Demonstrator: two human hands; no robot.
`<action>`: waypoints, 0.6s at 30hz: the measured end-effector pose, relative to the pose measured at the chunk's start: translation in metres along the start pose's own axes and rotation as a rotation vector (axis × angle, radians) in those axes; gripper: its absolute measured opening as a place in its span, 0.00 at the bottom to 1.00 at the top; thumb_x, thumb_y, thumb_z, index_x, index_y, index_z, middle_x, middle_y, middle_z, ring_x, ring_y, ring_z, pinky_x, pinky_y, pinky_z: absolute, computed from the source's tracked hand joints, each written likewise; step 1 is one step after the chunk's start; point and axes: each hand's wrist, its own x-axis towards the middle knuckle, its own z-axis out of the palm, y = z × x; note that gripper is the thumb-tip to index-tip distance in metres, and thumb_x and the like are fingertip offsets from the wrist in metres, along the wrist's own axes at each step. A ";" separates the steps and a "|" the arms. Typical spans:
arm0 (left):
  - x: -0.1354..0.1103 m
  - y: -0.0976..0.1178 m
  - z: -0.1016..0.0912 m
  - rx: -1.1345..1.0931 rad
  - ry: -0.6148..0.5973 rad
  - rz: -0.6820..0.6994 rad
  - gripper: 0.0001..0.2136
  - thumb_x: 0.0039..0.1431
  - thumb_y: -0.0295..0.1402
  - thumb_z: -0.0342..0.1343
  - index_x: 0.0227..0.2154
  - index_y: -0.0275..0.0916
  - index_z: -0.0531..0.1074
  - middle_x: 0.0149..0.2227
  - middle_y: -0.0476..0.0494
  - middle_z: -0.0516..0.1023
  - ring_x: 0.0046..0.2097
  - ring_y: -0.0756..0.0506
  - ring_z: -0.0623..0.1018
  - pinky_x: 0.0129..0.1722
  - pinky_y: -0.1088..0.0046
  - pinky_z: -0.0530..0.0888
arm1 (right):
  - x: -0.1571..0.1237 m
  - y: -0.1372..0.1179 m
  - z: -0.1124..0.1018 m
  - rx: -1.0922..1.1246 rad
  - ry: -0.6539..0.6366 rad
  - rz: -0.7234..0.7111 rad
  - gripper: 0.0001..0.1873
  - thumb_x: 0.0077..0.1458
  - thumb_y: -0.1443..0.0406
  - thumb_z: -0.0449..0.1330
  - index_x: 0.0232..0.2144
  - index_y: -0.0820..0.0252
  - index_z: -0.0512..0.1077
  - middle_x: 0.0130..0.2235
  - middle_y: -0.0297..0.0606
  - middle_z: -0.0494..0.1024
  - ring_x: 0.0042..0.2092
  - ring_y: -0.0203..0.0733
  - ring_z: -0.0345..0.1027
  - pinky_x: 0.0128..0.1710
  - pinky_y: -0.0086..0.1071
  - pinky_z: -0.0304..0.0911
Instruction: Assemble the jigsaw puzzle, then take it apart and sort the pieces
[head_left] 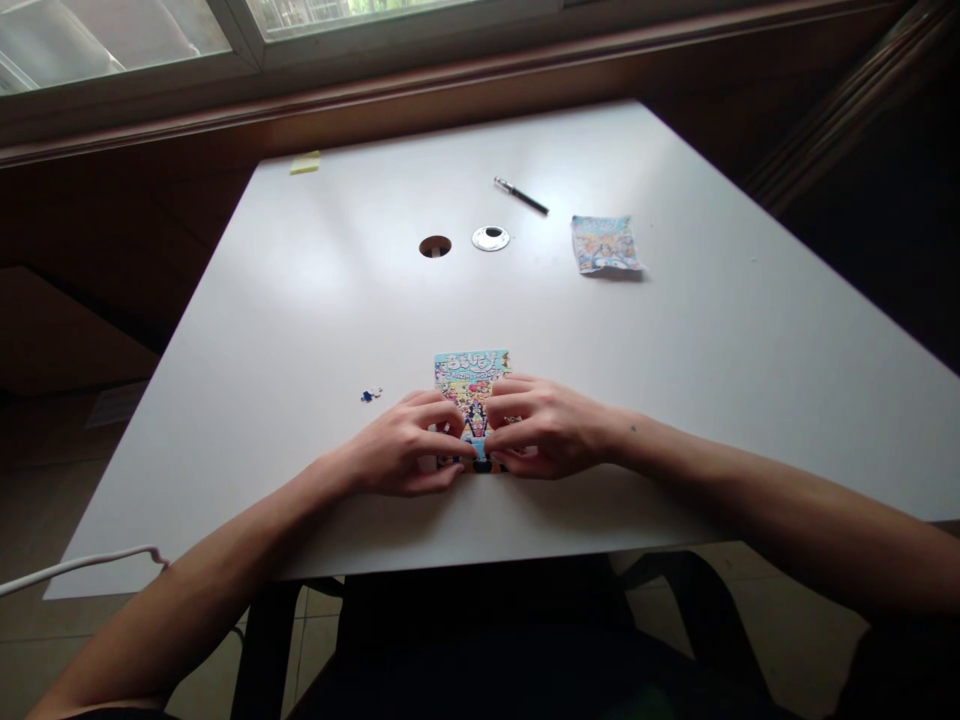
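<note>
A small colourful jigsaw puzzle (471,380) with a light blue title strip lies flat on the white table (300,300) near its front edge. My left hand (405,445) and my right hand (544,425) rest on its lower half, fingers curled and fingertips pressed together at the puzzle's bottom edge. What the fingertips pinch is too small to name. A loose blue and white puzzle piece (370,395) lies on the table just left of my left hand.
A colourful picture card (604,243) lies at the back right. A black pen (521,196), a round cable hole (435,246) and its silver cap (490,238) sit mid-back. A yellow sticky pad (305,162) is at the far edge. A white cable (82,565) hangs off the front left corner.
</note>
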 end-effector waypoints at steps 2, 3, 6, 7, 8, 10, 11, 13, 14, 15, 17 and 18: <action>0.000 0.001 0.000 0.062 -0.028 0.015 0.10 0.58 0.30 0.58 0.42 0.45 0.76 0.37 0.44 0.76 0.39 0.46 0.72 0.44 0.65 0.72 | 0.000 0.000 0.000 -0.008 -0.019 0.002 0.04 0.60 0.65 0.60 0.34 0.55 0.76 0.39 0.39 0.77 0.43 0.42 0.65 0.43 0.36 0.61; 0.000 0.002 0.000 0.093 -0.038 0.023 0.10 0.58 0.30 0.58 0.43 0.45 0.76 0.38 0.44 0.76 0.39 0.45 0.72 0.44 0.65 0.71 | 0.000 0.000 0.000 -0.010 -0.028 0.005 0.05 0.60 0.64 0.60 0.34 0.56 0.76 0.39 0.39 0.77 0.44 0.42 0.66 0.44 0.37 0.61; 0.001 0.005 -0.001 0.136 -0.054 0.041 0.10 0.58 0.31 0.58 0.44 0.44 0.75 0.39 0.43 0.76 0.40 0.45 0.72 0.44 0.65 0.71 | 0.001 0.000 0.000 0.004 -0.052 0.018 0.05 0.61 0.64 0.60 0.33 0.56 0.75 0.38 0.40 0.77 0.45 0.43 0.66 0.45 0.37 0.61; 0.001 0.006 -0.001 0.140 -0.058 0.042 0.10 0.59 0.31 0.58 0.43 0.44 0.75 0.39 0.43 0.76 0.40 0.45 0.72 0.44 0.65 0.71 | 0.001 0.000 0.000 0.011 -0.054 0.018 0.06 0.61 0.64 0.59 0.33 0.56 0.75 0.37 0.40 0.77 0.44 0.42 0.66 0.45 0.37 0.61; 0.001 0.006 -0.001 0.147 -0.064 0.043 0.10 0.59 0.32 0.57 0.43 0.44 0.75 0.39 0.43 0.76 0.40 0.45 0.72 0.44 0.65 0.71 | 0.001 0.000 0.000 0.018 -0.054 0.017 0.06 0.62 0.64 0.59 0.33 0.56 0.75 0.37 0.40 0.77 0.43 0.42 0.66 0.45 0.36 0.62; 0.002 0.008 -0.002 0.171 -0.076 0.043 0.09 0.59 0.32 0.57 0.42 0.44 0.75 0.38 0.43 0.76 0.39 0.45 0.72 0.43 0.65 0.70 | 0.002 0.000 0.000 0.031 -0.035 0.013 0.07 0.62 0.64 0.59 0.33 0.57 0.75 0.37 0.40 0.77 0.42 0.42 0.65 0.44 0.36 0.62; 0.003 0.008 -0.003 0.183 -0.080 0.046 0.09 0.59 0.32 0.57 0.42 0.43 0.75 0.37 0.43 0.76 0.39 0.44 0.72 0.43 0.65 0.70 | 0.002 0.000 0.001 0.036 -0.023 0.013 0.07 0.62 0.64 0.59 0.32 0.57 0.75 0.37 0.40 0.76 0.41 0.41 0.65 0.43 0.36 0.62; 0.003 0.008 -0.003 0.198 -0.078 0.055 0.08 0.59 0.32 0.57 0.42 0.43 0.75 0.37 0.43 0.76 0.39 0.44 0.72 0.42 0.65 0.69 | 0.002 0.000 0.001 0.042 -0.009 0.010 0.08 0.62 0.63 0.59 0.31 0.58 0.74 0.36 0.40 0.76 0.40 0.41 0.65 0.43 0.35 0.61; 0.003 0.008 -0.004 0.201 -0.076 0.059 0.08 0.59 0.32 0.57 0.42 0.43 0.75 0.37 0.43 0.76 0.39 0.44 0.72 0.42 0.65 0.69 | 0.002 0.000 0.001 0.042 -0.009 0.007 0.08 0.63 0.63 0.59 0.31 0.58 0.74 0.36 0.40 0.76 0.40 0.41 0.64 0.42 0.35 0.61; 0.003 0.008 -0.004 0.201 -0.076 0.059 0.08 0.59 0.32 0.57 0.42 0.43 0.75 0.37 0.43 0.76 0.39 0.44 0.72 0.42 0.65 0.69 | 0.002 0.000 0.001 0.040 -0.011 0.004 0.08 0.63 0.63 0.58 0.31 0.58 0.74 0.36 0.40 0.75 0.40 0.41 0.64 0.42 0.35 0.61; 0.003 0.009 -0.004 0.201 -0.081 0.055 0.09 0.59 0.32 0.57 0.42 0.43 0.75 0.37 0.43 0.76 0.39 0.45 0.72 0.42 0.66 0.68 | 0.002 0.000 0.001 0.023 -0.010 0.006 0.09 0.63 0.63 0.58 0.31 0.58 0.74 0.34 0.39 0.74 0.39 0.41 0.63 0.42 0.35 0.60; 0.003 0.009 -0.004 0.202 -0.080 0.055 0.09 0.59 0.32 0.57 0.42 0.43 0.75 0.37 0.43 0.76 0.39 0.45 0.72 0.42 0.66 0.68 | 0.002 0.000 0.000 0.010 -0.007 0.015 0.10 0.64 0.63 0.58 0.30 0.58 0.73 0.33 0.39 0.74 0.38 0.40 0.63 0.41 0.35 0.60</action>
